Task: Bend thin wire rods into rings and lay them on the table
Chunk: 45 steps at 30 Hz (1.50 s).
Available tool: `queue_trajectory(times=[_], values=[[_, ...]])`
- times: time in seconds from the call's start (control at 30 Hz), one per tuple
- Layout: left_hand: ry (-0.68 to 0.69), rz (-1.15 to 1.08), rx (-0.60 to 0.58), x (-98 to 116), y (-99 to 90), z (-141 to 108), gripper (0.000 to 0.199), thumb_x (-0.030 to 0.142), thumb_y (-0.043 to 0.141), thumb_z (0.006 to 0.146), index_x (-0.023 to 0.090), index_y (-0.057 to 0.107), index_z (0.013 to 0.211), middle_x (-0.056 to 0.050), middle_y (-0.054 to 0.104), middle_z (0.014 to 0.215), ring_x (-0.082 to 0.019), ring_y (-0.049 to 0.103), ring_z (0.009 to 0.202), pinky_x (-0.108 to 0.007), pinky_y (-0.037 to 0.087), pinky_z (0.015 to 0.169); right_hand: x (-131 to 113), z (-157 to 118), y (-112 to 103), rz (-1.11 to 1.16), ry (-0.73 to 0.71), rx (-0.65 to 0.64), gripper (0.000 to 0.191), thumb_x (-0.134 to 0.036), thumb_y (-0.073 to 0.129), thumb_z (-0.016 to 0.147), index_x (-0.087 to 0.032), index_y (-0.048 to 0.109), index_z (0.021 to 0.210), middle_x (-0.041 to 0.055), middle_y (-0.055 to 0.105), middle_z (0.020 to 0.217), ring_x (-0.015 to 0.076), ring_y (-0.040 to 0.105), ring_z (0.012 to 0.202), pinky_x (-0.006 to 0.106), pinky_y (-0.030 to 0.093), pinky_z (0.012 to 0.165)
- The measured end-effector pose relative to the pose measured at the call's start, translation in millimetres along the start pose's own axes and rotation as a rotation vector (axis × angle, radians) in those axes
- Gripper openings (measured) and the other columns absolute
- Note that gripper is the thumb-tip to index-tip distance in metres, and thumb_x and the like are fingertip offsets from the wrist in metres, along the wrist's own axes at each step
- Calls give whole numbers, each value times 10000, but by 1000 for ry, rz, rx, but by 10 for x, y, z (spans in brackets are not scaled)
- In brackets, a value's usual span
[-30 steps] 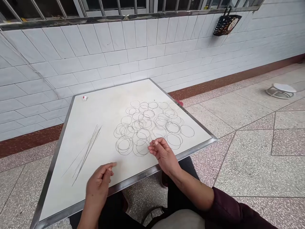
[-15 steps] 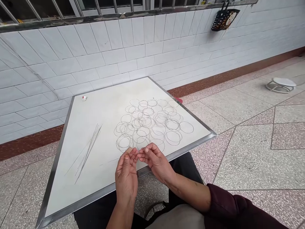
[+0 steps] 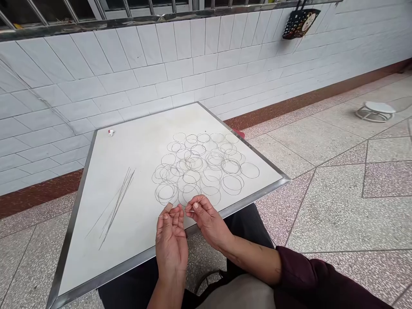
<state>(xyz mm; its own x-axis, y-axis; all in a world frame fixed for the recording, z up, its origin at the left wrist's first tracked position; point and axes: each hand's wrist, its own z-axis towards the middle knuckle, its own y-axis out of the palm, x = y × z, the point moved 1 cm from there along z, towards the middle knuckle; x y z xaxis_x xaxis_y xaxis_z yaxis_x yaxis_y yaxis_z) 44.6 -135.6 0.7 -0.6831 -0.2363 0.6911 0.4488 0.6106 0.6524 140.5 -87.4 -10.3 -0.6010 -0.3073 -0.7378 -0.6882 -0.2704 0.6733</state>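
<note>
My left hand (image 3: 172,242), palm up, pinches a thin wire (image 3: 162,216) between thumb and fingers near the table's front edge. Close beside it, my right hand (image 3: 210,223) is closed on a thin wire (image 3: 201,199), a short length of which pokes up past the fingertips. A small gap separates the two sets of fingertips; whether both hands hold one and the same wire I cannot tell. Just beyond them, many thin wire rings (image 3: 222,183) lie overlapping on the white table (image 3: 144,141). Several straight wires (image 3: 116,208) rest in a loose bunch on the left.
A metal rim (image 3: 257,194) borders the table. Near its far left corner sits a small white and red object (image 3: 111,133). Behind stands a white tiled wall (image 3: 180,71) with a dark patterned bag (image 3: 301,23) hanging on it. A low round stool (image 3: 376,110) is on the floor at right.
The fingertips have moved slightly apart, and my left hand's fingers sit a little lower. The long wire end that stuck out left of my left hand no longer shows. The view has shifted slightly.
</note>
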Motion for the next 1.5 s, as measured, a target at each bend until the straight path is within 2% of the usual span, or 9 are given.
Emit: queue_trajectory(times=[0.23, 0.4, 0.7, 0.9, 1.03, 1.17, 1.27, 1.37, 1.5], values=[[11, -39, 6, 43, 6, 28, 227, 284, 720, 872, 188, 732, 1078, 6, 636, 754, -108, 637, 776, -314, 532, 949, -5, -17, 0, -15, 9, -46, 325, -524, 716, 869, -247, 615, 1006, -5, 615, 891, 152, 584, 890, 343, 453, 920], [31, -7, 2, 74, -8, 38, 263, 309, 750, 840, 189, 739, 1074, 23, 595, 732, -98, 596, 732, -277, 534, 884, -16, -34, 6, 33, 35, -68, 344, -511, 700, 888, -245, 609, 1085, 9, 637, 943, 165, 623, 944, 368, 453, 975], [-9, -24, -2, 82, -18, 28, 284, 307, 807, 779, 173, 743, 1021, 20, 577, 739, -106, 578, 734, -280, 536, 838, -2, -10, -61, 51, 23, -59, 379, -506, 657, 922, -249, 634, 1200, -14, 555, 819, 140, 579, 830, 333, 479, 913], [-89, 35, -134, 156, -16, -29, 296, 313, 789, 801, 170, 732, 1054, 46, 479, 631, -88, 459, 581, -218, 473, 575, -84, -49, -61, 69, 62, -149, 438, -474, 645, 938, -243, 613, 1308, -24, 540, 765, 126, 568, 736, 304, 512, 781], [-145, 153, -222, 248, -41, -84, 291, 355, 746, 833, 174, 728, 1061, 40, 481, 600, -98, 427, 539, -248, 452, 552, -128, -58, -97, 28, 77, -226, 438, -468, 631, 947, -227, 621, 1313, -31, 517, 725, 119, 537, 672, 296, 520, 715], [-134, 276, -294, 304, -61, -123, 282, 366, 725, 842, 167, 737, 1042, 5, 555, 671, -106, 442, 562, -269, 450, 583, -216, -47, -176, -186, 113, -346, 462, -506, 560, 978, -252, 581, 1363, -28, 528, 757, 126, 565, 693, 319, 527, 739], [-112, 408, -349, 326, -51, -152, 327, 427, 679, 875, 161, 739, 1054, 23, 495, 607, -126, 452, 568, -286, 458, 610, -317, -53, -219, -458, 72, -431, 470, -511, 469, 1015, -256, 540, 1404, -26, 547, 756, 136, 585, 711, 327, 520, 750], [-80, 582, -371, 341, -43, -167, 397, 507, 654, 870, 169, 741, 1060, 35, 477, 568, -150, 473, 552, -322, 486, 627, -388, -72, -245, -749, 7, -476, 437, -423, 420, 1044, -256, 498, 1440, -22, 592, 735, 146, 607, 718, 322, 509, 750], [23, 846, -381, 332, -73, -146, 407, 530, 643, 858, 197, 752, 1065, 12, 561, 570, -205, 575, 588, -379, 525, 704, -408, -89, -273, -996, -47, -481, 466, -280, 413, 1035, -245, 399, 1499, -12, 643, 791, 151, 642, 727, 332, 509, 771]])
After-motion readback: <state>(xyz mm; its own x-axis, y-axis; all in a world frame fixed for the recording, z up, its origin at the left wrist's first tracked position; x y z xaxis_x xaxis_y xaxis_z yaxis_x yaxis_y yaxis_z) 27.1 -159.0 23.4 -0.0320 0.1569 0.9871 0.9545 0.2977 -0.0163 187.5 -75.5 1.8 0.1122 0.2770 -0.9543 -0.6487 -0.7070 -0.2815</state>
